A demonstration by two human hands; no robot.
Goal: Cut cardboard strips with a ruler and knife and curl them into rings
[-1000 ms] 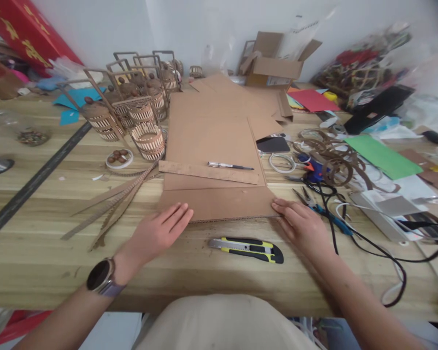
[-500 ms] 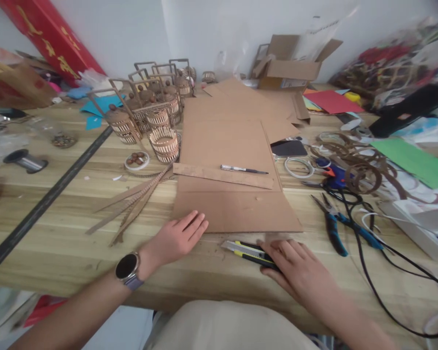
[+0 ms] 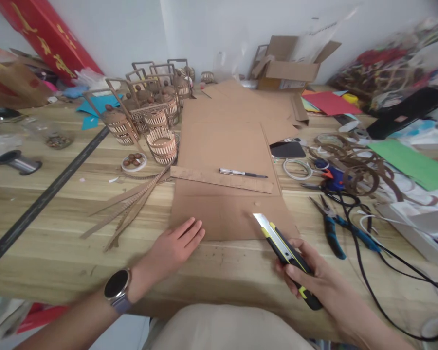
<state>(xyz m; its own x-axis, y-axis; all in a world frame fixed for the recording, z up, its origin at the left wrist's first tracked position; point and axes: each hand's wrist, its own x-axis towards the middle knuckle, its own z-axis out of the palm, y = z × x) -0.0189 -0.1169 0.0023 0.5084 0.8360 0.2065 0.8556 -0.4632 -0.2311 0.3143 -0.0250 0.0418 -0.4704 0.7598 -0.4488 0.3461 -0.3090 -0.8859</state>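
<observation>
My right hand (image 3: pixel 306 272) grips a black and yellow utility knife (image 3: pixel 286 257), raised off the table with its blade extended and pointing up and left over the cardboard. My left hand (image 3: pixel 175 250) lies flat, fingers stretched out, on the near left corner of the cardboard sheet (image 3: pixel 222 218); a watch (image 3: pixel 117 286) is on that wrist. Across the sheet lies a narrow cardboard strip (image 3: pixel 219 181), with a pen (image 3: pixel 243 173) resting along it. Blue-handled pliers (image 3: pixel 332 223) lie open to the right of the sheet.
Small lidded baskets with tall handles (image 3: pixel 146 104) stand at the back left, beside a dish of brown beads (image 3: pixel 134 162). Thin strips (image 3: pixel 127 209) fan out left of the sheet. Black cables (image 3: pixel 361 262) and coiled brown bands (image 3: pixel 361 175) crowd the right. An open carton (image 3: pixel 290 70) stands behind.
My right hand has lifted the utility knife from the table and turned it so the blade points up and left. My left hand has stayed on the cardboard's near edge.
</observation>
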